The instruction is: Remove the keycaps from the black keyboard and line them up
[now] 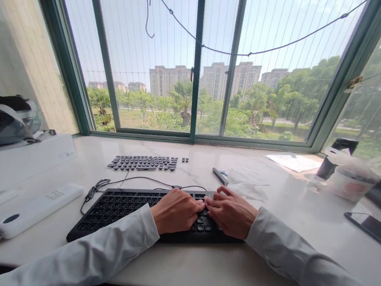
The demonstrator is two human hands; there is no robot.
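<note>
A black keyboard (125,204) lies on the white counter; bare sockets show across its left and middle parts, where the keycaps are off. Keycaps are in place on part of its right end. Over that right end, my left hand (176,210) is closed, thumb and forefinger pressed together. My right hand (232,211) meets it from the other side with curled, pinched fingers, and the fingertips of both nearly touch. Whatever they grip is hidden by the fingers. Several loose black keycaps (145,162) are laid in rows behind the keyboard.
The keyboard's cable (94,190) is bundled at its back left. A dark slim tool (220,176) lies by a clear plastic bag (246,178). At left are a white power strip (36,210) and a helmet (4,117); at right, a phone (375,230) and a bagged cup (351,179).
</note>
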